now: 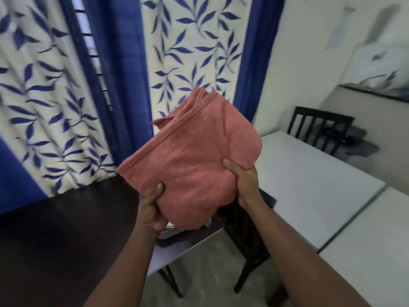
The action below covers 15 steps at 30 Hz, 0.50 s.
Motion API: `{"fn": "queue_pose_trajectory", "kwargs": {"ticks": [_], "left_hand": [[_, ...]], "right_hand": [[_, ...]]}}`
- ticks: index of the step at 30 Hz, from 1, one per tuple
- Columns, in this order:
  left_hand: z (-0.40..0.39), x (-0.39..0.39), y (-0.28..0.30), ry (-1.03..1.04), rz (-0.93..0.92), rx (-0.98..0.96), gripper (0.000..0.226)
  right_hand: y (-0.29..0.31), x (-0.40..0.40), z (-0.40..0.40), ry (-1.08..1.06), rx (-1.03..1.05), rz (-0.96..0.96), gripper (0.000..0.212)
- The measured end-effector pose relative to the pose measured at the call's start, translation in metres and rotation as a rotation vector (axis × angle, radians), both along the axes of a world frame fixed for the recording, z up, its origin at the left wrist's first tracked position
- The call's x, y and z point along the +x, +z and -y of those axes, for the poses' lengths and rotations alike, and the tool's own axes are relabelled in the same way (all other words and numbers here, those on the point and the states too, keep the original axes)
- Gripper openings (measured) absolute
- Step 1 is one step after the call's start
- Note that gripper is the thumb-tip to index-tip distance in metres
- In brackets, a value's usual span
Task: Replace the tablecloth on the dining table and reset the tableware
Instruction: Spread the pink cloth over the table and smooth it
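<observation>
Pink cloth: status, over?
Left hand and right hand both grip the folded pink cloth, held up in the air. Dark table bare at left. Nothing in the way.

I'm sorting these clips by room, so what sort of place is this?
Probably a home dining room: a dark table, dark wooden chairs, and leaf-patterned curtains over a window.
</observation>
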<state>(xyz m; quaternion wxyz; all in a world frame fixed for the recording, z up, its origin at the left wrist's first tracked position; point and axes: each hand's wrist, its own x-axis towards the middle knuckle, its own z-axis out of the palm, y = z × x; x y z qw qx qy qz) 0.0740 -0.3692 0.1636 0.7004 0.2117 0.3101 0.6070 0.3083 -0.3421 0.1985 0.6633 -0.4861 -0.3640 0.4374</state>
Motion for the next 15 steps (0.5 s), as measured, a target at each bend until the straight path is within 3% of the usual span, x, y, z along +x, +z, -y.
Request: {"fn": "queue_pose_trajectory", "kwargs": {"ticks": [5,9,15], "left_hand": [[-0.04,0.153,0.029,-0.248,-0.052,0.104,0.044],[-0.062,0.284,0.035,-0.472,-0.167,0.178,0.056],[-0.061,0.428,0.016,-0.69,-0.304,0.188,0.056]], "right_hand": [[0.014,0.157,0.01,-0.204,0.052,-0.085,0.072],[0.003,0.284,0.036,-0.428,-0.002,-0.133,0.076],[-0.044,0.404,0.087,-0.695,-0.12,-0.259,0.072]]}}
